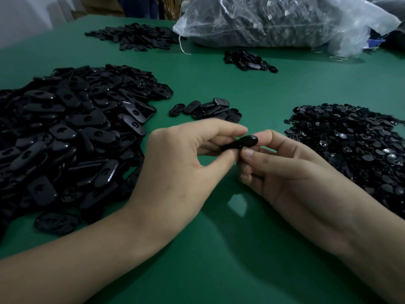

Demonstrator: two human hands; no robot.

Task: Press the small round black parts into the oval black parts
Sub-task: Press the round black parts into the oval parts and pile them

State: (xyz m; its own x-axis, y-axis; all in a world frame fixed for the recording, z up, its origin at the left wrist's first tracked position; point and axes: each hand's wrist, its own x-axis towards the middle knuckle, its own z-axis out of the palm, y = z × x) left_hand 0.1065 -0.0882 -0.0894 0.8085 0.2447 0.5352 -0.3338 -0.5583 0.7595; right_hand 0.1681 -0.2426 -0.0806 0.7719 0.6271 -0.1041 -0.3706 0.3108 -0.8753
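While a green bench (pixel 219 249) fills nearly the whole view, a clear plastic bag (pixel 274 20) packed with dark parts lies along its far edge, toward the far right corner. Next in bulk, a big heap of oval black parts (pixel 65 132) spreads along the left edge, and a wide heap of small round black parts (pixel 355 145) lies at the right edge. A flatter pile of thin black pieces (pixel 135 37) sits near the far edge, left of the bag. Two little clusters lie toward the middle of the bench: one group of ovals (pixel 206 109) just beyond the hands, another small cluster (pixel 247 61) nearer the bag. Both hands meet above the centre of the bench, raised off its surface. The left hand (pixel 186 163) and the right hand (pixel 285 170) are each pinched on one oval black part (pixel 243 142), held between thumbs and fingertips. Whether a round part sits in it cannot be told.
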